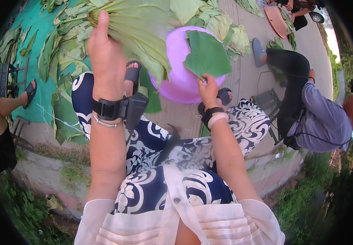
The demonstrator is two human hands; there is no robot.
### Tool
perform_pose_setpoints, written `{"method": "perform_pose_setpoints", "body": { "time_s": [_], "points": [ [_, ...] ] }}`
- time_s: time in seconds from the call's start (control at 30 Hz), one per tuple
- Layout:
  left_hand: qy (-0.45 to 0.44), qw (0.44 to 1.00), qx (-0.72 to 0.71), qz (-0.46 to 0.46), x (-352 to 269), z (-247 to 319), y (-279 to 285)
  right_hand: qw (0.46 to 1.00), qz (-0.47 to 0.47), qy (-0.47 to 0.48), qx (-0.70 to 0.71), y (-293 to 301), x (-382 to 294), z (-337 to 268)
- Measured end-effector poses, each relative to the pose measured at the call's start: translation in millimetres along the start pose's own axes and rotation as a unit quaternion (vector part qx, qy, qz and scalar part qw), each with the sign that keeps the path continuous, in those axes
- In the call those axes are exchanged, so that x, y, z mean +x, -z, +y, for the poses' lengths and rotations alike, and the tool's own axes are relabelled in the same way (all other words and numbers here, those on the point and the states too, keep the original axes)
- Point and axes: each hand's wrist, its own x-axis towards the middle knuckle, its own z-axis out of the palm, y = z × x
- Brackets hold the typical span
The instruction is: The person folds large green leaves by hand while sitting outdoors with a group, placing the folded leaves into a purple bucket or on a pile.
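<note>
My left hand [107, 58], raised at the upper left, grips a bunch of large pale green leaves [139, 33] by the gathered end near the thumb. The leaves fan out to the right and hang down past the rim of a purple plastic basin [176, 82]. Low at the basin's right side, my right hand [208, 90] pinches the near edge of a single darker green leaf [208, 55]. That leaf lies spread over the right part of the basin. The basin stands on the ground between my sandalled feet.
Many loose leaves [69, 49] cover a green ground sheet [38, 101] to the left, and more lie beyond the basin. A seated person [320, 116] is close on the right; another person's leg [8, 101] shows at the left. Further off stands a pink basin [276, 21].
</note>
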Motion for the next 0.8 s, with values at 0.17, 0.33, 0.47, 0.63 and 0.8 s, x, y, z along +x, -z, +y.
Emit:
{"method": "perform_pose_setpoints", "body": {
  "time_s": [0.17,0.33,0.47,0.63,0.8],
  "points": [
    [0.064,0.995,-0.072,-0.012,-10,8,-16,0.994,-0.085,-0.045,-0.059,4,-7,8],
    [0.056,0.996,-0.07,-0.009,-9,10,-21,0.996,-0.028,-0.004,-0.083,3,-21,13],
    [0.058,0.995,-0.078,-0.014,-7,10,-19,0.992,0.007,-0.116,-0.054,17,-24,6],
    [0.063,0.994,-0.089,-0.019,-7,8,-23,0.947,-0.002,-0.318,0.049,14,-22,65],
    [0.058,0.995,-0.083,-0.015,-7,9,-17,0.864,-0.046,-0.449,0.222,-2,-26,73]
  ]
}}
